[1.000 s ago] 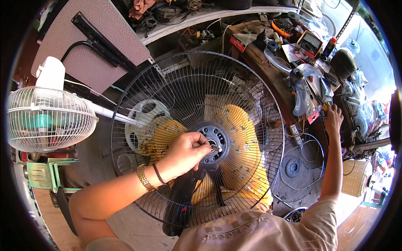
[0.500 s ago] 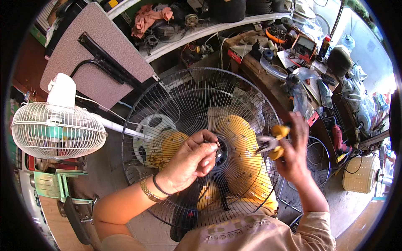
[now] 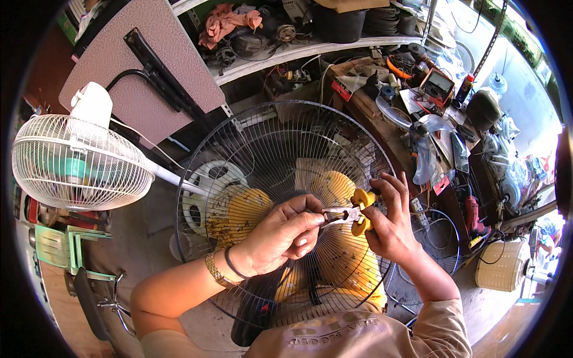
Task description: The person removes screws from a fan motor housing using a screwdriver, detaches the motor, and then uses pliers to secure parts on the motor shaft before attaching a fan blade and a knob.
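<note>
A large round black wire fan guard [image 3: 239, 128] lies across my lap, over my yellow patterned trousers. Above its middle, my left hand [image 3: 286, 230] is closed in a pinch on something small and dark that I cannot make out. My right hand [image 3: 391, 224] grips a pair of pliers [image 3: 352, 213] with yellow handles. The pliers' jaws point left and meet the fingertips of my left hand, at the small piece held there. Whether the jaws have closed on it cannot be told.
A white stand fan [image 3: 80, 161] stands at the left, near a folded table [image 3: 155, 53]. On the right, a cluttered workbench [image 3: 373, 116] holds a multimeter [image 3: 437, 86]. A red drill [image 3: 473, 215] hangs below it, near a cream plastic drum [image 3: 501, 265].
My right hand has brought the pliers leftward and slightly down, from apart to touching distance of my left fingertips. My left hand has shifted slightly right. The view has tilted a little.
</note>
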Motion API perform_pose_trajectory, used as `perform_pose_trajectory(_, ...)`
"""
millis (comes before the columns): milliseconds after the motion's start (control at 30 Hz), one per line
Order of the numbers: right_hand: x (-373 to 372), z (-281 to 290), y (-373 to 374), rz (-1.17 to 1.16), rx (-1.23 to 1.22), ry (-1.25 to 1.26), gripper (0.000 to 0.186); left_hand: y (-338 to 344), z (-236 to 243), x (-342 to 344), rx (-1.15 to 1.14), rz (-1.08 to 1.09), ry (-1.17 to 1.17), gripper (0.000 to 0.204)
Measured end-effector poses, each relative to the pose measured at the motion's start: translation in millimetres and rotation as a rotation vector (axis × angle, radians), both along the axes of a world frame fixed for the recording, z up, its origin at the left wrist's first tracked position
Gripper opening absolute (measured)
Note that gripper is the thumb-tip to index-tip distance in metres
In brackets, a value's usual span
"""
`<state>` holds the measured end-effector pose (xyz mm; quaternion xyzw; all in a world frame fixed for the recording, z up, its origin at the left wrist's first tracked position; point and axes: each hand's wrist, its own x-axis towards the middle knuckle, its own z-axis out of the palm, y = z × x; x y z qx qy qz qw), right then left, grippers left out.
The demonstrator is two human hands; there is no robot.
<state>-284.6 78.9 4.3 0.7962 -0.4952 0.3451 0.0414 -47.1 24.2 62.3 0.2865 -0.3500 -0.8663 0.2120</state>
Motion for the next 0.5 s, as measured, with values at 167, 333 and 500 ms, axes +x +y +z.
perform_pose_trajectory(167, 0.4, 4.0, -2.6, 0.021, 0.021, 0.008, 0.036, -1.1, -1.4, 0.2, 0.003, -0.015, -0.007, 0.007)
perform_pose_trajectory(333, 2.1, 2.3, -4.8, 0.031, 0.011, 0.008, 0.037, 0.2, -2.3, -0.2, -0.016, -0.02, -0.014, 0.006)
perform_pose_trajectory(500, 1.9, -2.5, -8.6, 0.04, -0.032, 0.014, 0.038, 2.1, -0.5, -1.6, -0.008, -0.027, -0.032, 0.007)
